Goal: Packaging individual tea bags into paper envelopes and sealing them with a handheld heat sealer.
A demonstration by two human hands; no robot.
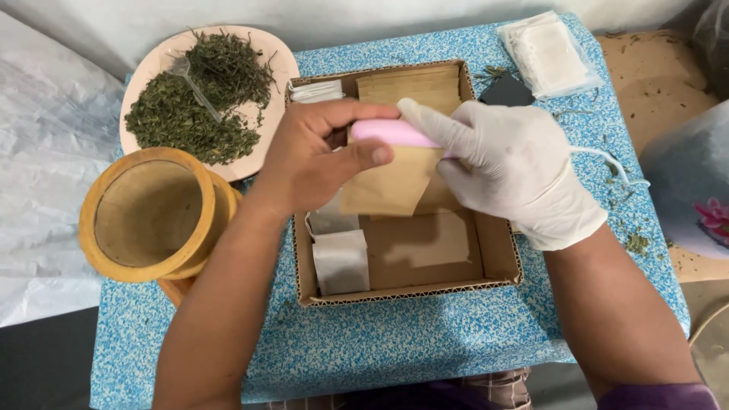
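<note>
Cardboard forms the shallow box (501, 250) in the middle of the blue speckled table (425, 342); at its near left corner lie two small white sachets (341, 260). Above the box, both hands meet on a pink sealer (391, 132): the bare left hand (315, 156) pinches its left end, the gloved right hand (516, 167) grips the other, both clamped around it over a brown paper pouch (391, 182). The step looks like closing the pouch's top edge; the next move would call for steady, even pressure along that edge. At the table's left edge stands a wooden mortar (152, 216); beyond it, at the far left corner, a pink plate (262, 57) holds dried herbs (190, 114). Spare sachets (548, 53) lie at the far right corner.
</note>
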